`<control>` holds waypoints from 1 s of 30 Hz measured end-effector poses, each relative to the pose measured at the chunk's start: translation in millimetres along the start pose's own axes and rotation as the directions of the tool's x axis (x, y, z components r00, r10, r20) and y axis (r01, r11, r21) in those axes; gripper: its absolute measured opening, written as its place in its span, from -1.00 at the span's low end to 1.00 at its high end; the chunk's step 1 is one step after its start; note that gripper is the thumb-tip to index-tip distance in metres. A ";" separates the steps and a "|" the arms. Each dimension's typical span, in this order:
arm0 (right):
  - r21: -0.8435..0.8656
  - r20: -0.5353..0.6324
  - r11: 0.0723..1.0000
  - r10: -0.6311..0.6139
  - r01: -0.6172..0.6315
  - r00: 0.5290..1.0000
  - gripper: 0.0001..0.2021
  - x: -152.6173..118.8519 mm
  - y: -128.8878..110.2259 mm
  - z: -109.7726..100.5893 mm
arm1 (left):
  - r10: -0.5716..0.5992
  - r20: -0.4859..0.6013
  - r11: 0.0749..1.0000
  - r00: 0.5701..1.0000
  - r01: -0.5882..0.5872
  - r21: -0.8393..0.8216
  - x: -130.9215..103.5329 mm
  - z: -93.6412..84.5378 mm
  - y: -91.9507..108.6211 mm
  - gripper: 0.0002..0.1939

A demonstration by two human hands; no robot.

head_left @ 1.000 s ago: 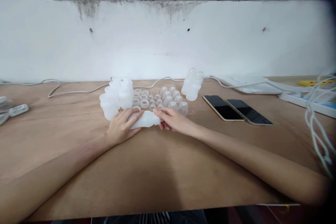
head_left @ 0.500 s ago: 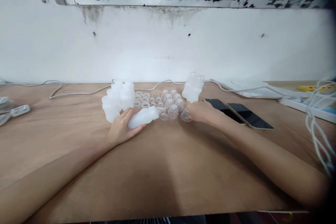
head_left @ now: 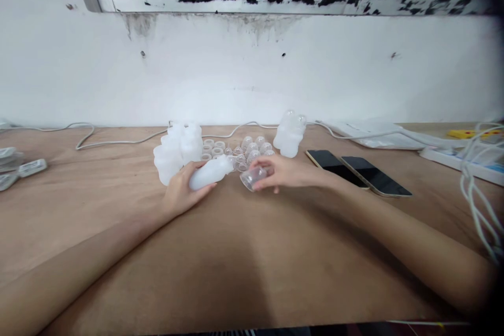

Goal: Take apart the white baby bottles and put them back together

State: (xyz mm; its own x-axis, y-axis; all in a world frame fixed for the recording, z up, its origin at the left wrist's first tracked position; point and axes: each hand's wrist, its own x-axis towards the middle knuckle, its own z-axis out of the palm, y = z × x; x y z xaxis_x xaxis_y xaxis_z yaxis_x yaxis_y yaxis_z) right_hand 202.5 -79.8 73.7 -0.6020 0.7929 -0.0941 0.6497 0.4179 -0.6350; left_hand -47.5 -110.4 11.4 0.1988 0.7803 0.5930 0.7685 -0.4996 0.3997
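My left hand [head_left: 186, 187] is closed around a white translucent baby bottle [head_left: 210, 172], tilted with its neck toward the right. In my right hand [head_left: 275, 170] is a clear dome-shaped cap [head_left: 252, 178], held on its side with its open rim facing the bottle's neck, a small gap apart. Behind the hands lie white rings [head_left: 218, 151], small clear teats [head_left: 237, 150] and several more clear domes [head_left: 252, 147] in rows. White bottles [head_left: 179, 147] stand grouped at the left; dome-topped bottles [head_left: 290, 134] stand at the right.
Two phones [head_left: 356, 170] lie right of my right hand. Farther right are a power strip [head_left: 459, 161], hanging white cables [head_left: 472, 189] and a plastic bag [head_left: 374, 134]. White adapters [head_left: 31, 167] sit at the far left. A thin cable [head_left: 129, 142] runs along the wall.
My right hand has lifted a clear dome cap from the right end of the row and carried it left toward the bottle, turning it sideways. My left hand has barely moved.
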 end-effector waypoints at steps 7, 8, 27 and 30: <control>0.653 -0.482 0.664 -0.009 0.365 0.876 -0.56 27.0 14.6 54.8 | -0.067 0.021 0.998 0.998 0.067 -0.019 1.5 2.0 -4.3 -0.53; 0.674 -0.479 0.643 0.003 0.365 0.878 -0.57 28.4 16.8 60.6 | -0.062 0.032 0.998 0.998 0.062 -0.007 1.3 2.4 -4.2 -0.53; 0.640 -0.536 0.621 -0.060 0.452 0.842 -0.60 26.1 17.7 66.4 | 0.037 0.125 0.995 0.991 -0.048 0.085 -0.7 3.0 -3.6 -0.52; 0.621 -0.509 0.644 -0.102 0.447 0.855 -0.59 26.0 18.8 66.0 | 0.052 0.157 0.993 0.986 -0.068 0.095 -1.4 0.9 -2.7 -0.49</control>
State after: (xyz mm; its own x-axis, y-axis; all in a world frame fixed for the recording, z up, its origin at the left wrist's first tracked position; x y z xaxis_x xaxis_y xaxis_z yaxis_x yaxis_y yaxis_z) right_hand 168.4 -80.6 8.7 -0.3444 0.8607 0.3750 -0.1389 0.3483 -0.9270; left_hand -49.3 -109.8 8.8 0.3315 0.8023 0.4964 0.8075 -0.5134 0.2905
